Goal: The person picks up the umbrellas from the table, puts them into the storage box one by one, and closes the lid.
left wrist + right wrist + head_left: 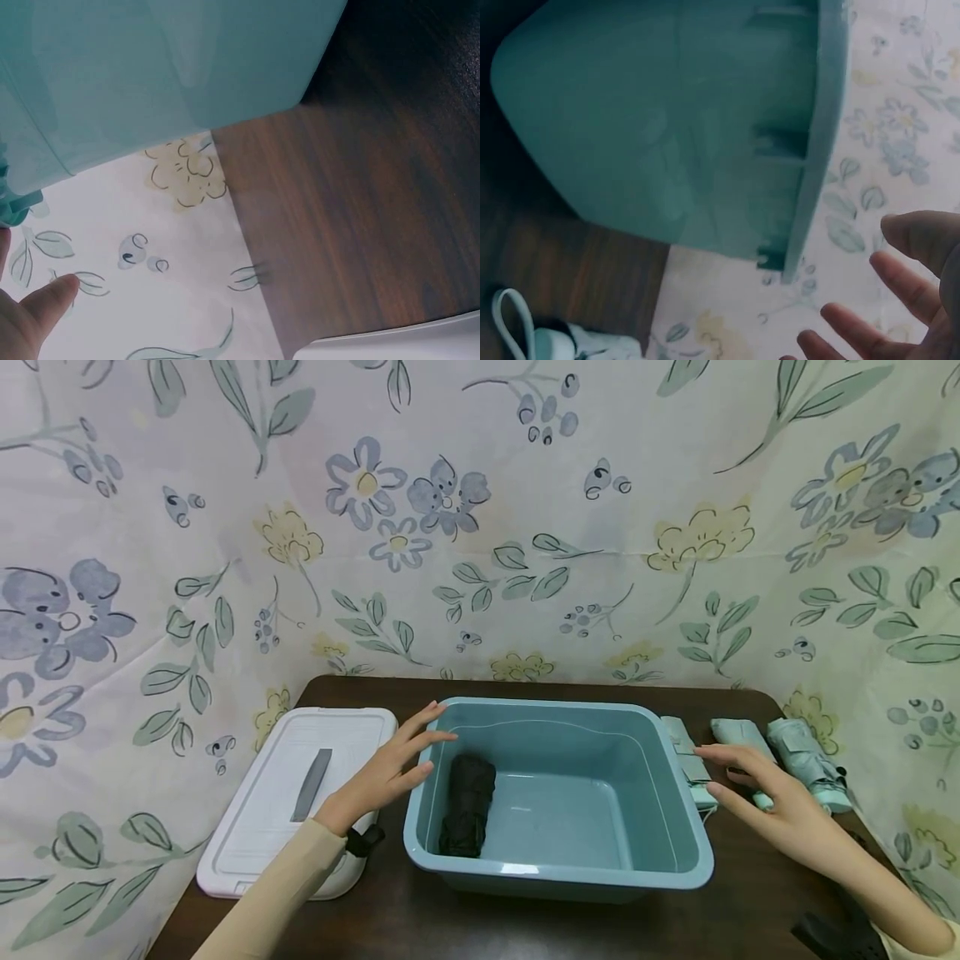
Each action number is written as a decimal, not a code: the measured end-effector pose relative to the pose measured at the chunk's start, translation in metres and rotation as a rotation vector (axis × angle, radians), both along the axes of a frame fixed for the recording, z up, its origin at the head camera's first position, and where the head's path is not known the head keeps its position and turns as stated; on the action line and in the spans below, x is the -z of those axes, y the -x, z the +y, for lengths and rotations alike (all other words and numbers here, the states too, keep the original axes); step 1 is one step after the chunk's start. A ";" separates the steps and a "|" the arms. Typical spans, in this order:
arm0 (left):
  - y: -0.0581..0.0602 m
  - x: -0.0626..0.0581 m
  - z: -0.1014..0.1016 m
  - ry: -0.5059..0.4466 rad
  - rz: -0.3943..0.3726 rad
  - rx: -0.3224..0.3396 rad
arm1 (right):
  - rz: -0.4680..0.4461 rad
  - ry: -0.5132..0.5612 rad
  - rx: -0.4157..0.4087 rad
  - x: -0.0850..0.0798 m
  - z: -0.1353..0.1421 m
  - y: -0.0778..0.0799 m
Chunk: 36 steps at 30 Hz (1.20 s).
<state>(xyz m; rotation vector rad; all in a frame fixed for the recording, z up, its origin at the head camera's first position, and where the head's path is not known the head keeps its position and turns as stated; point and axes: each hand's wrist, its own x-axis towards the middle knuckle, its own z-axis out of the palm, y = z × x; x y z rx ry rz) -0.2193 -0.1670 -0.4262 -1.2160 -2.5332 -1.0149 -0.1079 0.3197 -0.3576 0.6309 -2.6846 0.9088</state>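
A blue-green plastic bin [555,878] stands in the middle of the table, and a black folded umbrella [468,806] lies inside along its left wall. My left hand [386,770] is at the bin's left rim, fingers spread and overlapping the rim in the head view. In the left wrist view its thumb [54,304] shows beside the bin's side. My right hand [780,797] hovers at the right of the bin, fingers loosely bent and holding nothing. Near it lie a flat pale green umbrella [684,747], a second pale green umbrella [738,735] and a thicker one [806,760].
A white lid [255,810] with a grey handle [311,785] lies left of the bin. The dark wooden table [405,914] meets a floral cloth [480,527] hanging behind it. A wrist loop [514,322] on one pale umbrella shows in the right wrist view.
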 end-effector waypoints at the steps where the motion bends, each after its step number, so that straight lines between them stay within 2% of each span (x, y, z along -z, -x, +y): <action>1: 0.000 0.000 0.000 0.000 0.002 0.001 | -0.004 0.000 0.015 0.002 0.001 0.000; 8: -0.001 0.001 0.001 0.004 -0.006 0.002 | 0.041 -0.009 0.004 0.022 0.008 -0.004; 18: -0.001 0.002 0.001 -0.009 -0.001 0.004 | 0.020 -0.027 0.098 0.045 0.017 -0.014; 24: 0.000 0.003 0.001 -0.018 -0.006 -0.003 | 0.053 -0.069 0.109 0.058 0.029 -0.016; 30: 0.000 0.003 0.001 -0.032 -0.024 0.006 | 0.087 -0.099 0.154 0.074 0.041 -0.020; 36: 0.000 0.005 0.000 -0.042 -0.024 0.000 | 0.125 -0.115 0.174 0.082 0.049 -0.022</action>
